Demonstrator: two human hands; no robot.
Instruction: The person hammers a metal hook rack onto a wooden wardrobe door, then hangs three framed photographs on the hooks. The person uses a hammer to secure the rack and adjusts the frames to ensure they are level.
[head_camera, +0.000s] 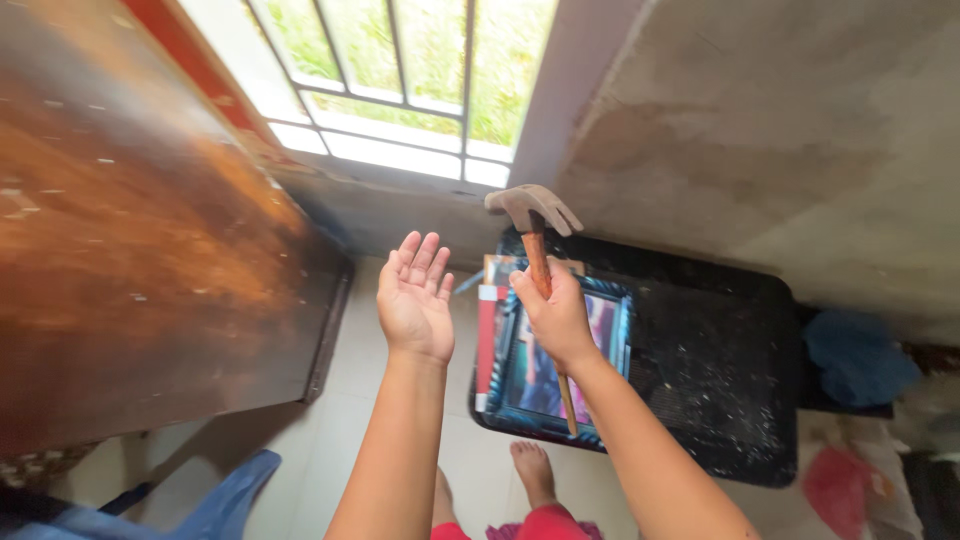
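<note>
Nothing's been struck so far as I can tell: right hand (553, 318) fisted around the claw hammer (535, 250) mid-frame, left hand (415, 295) spread empty, framed picture (555, 360) lying untouched below.

Hammer (533, 212) above framed picture (555, 365), wooden board (130, 240) left

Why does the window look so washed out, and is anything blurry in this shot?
Head view: daylight through the barred window overexposes the sill to plain white. The wooden tabletop at left is smeared and stretched by the wide lens. The right hand gripping the hammer and the open left hand are fairly sharp; the framed picture below is softer.
</note>
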